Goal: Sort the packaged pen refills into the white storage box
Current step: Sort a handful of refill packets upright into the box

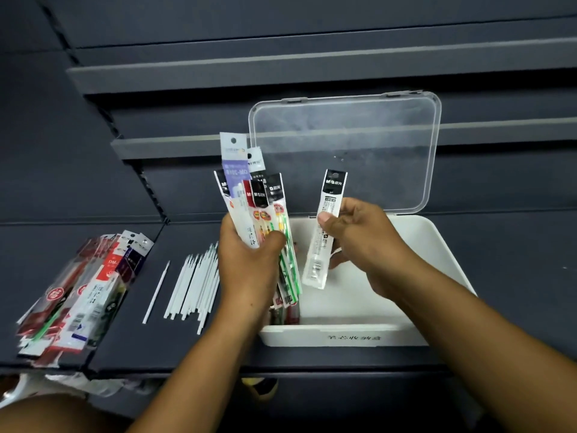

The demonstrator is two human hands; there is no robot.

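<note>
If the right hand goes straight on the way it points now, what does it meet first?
Probably the bundle of packets gripped by the left hand. The right hand, pinching a single packet, points leftward over the white box. Depth is unclear.

The box [343, 335] sits on the shelf [515, 276], its lid [359, 151] upright behind it. Left of it lie loose refills [193, 285], one stick [156, 292] apart further left, then a pile [84, 292] of packs. Over the box the left hand [246, 270] holds a bunch [249, 195], its lower ends seemingly inside; right of that, the right hand [365, 242] holds one pack [324, 232]
</note>
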